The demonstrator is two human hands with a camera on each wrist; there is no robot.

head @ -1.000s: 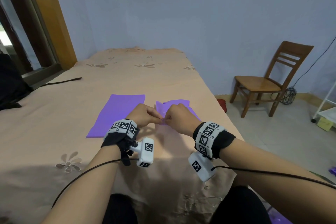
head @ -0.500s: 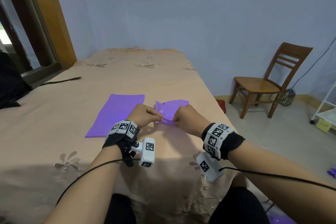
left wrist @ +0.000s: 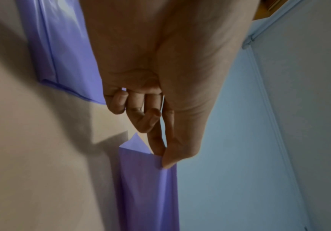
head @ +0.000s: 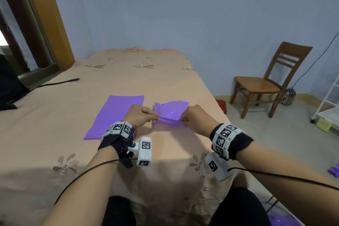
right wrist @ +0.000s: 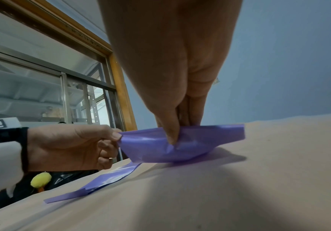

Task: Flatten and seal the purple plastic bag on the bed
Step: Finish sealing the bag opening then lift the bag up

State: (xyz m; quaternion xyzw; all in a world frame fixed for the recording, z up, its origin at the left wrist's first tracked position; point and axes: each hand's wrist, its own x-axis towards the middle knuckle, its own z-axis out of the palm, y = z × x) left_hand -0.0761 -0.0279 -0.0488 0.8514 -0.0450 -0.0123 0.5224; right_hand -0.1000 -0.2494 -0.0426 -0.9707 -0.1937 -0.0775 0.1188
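A small crumpled purple plastic bag (head: pixel 171 112) (right wrist: pixel 190 145) is held just above the peach bed sheet (head: pixel 128 79), its mouth gaping upward. My left hand (head: pixel 141 117) (left wrist: pixel 163 156) pinches the bag's (left wrist: pixel 148 187) near left edge between thumb and forefinger. My right hand (head: pixel 192 118) (right wrist: pixel 172 129) pinches the near right edge, thumb in front. The near rim is stretched between the two hands. In the right wrist view the left hand (right wrist: pixel 71 145) shows at the bag's left end.
A second purple bag (head: pixel 117 115) (right wrist: pixel 101 179) lies flat on the sheet just left of my left hand. A black strap (head: pixel 60 82) and dark cloth (head: pixel 9 88) lie far left. A wooden chair (head: pixel 266 82) and a white rack (head: pixel 328 104) stand right of the bed.
My hands, close together a second ago, have drawn apart sideways, the right one more, stretching the bag's near edge between them and opening its mouth wider.
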